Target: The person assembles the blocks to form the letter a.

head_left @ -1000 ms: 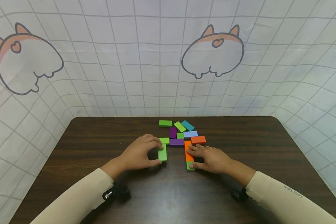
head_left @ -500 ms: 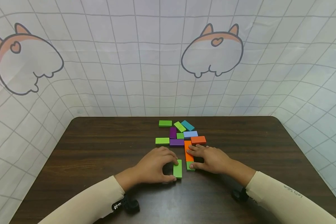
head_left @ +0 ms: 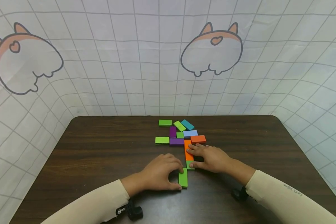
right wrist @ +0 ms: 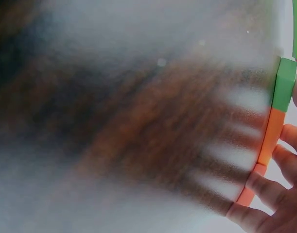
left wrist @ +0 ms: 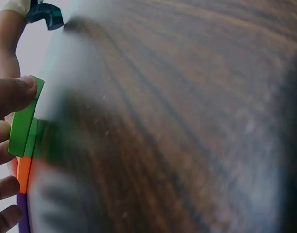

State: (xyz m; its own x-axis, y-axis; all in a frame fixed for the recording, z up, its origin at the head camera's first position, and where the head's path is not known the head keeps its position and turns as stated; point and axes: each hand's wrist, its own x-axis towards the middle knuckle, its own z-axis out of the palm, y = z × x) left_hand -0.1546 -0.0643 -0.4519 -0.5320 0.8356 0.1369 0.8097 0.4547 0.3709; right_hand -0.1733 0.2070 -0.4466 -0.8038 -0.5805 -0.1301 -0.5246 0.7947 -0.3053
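Pointing away lengthwise, grn block (head_left: 183, 179), in L fingers (head_left: 178, 165)

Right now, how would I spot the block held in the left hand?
Start at the dark table, then find the left hand. It pinches the bright green block. Unlike the green piece at the right hand's thumb, it is the farthest of all from the white backdrop.

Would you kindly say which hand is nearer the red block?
Right: the right hand is at the near side of the red block; the left hand is farther off, to the left.
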